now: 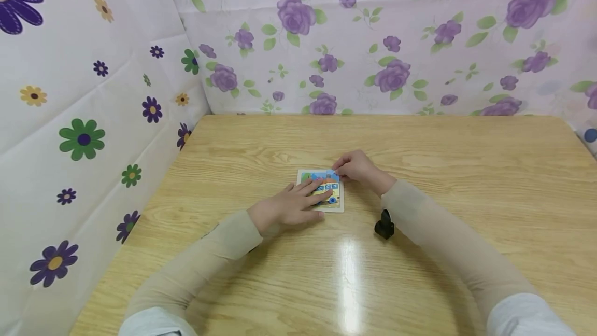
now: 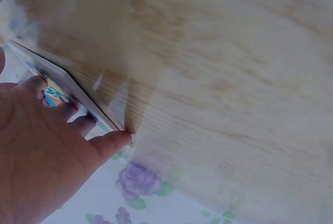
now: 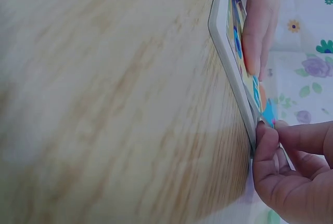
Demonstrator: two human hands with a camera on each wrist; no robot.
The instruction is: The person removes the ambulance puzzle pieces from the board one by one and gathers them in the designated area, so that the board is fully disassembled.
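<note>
A small picture jigsaw puzzle in a white frame [image 1: 342, 206] lies on the table, printed with a yellow and blue vehicle. My left hand [image 1: 294, 205] rests on it with fingers spread, hiding much of the picture. At the far right corner, my right hand [image 1: 356, 166] pinches a blue puzzle piece [image 3: 269, 114] between thumb and fingers. In the right wrist view that piece stands tilted up from the board. From the left wrist view, the thumb of my left hand [image 2: 47, 156] touches the near edge of the frame.
A small black object [image 1: 384, 225] stands on the wooden table [image 1: 261, 144] beside my right forearm. Flower-printed cloth [image 1: 298, 56] hangs behind the table, with more along its left side.
</note>
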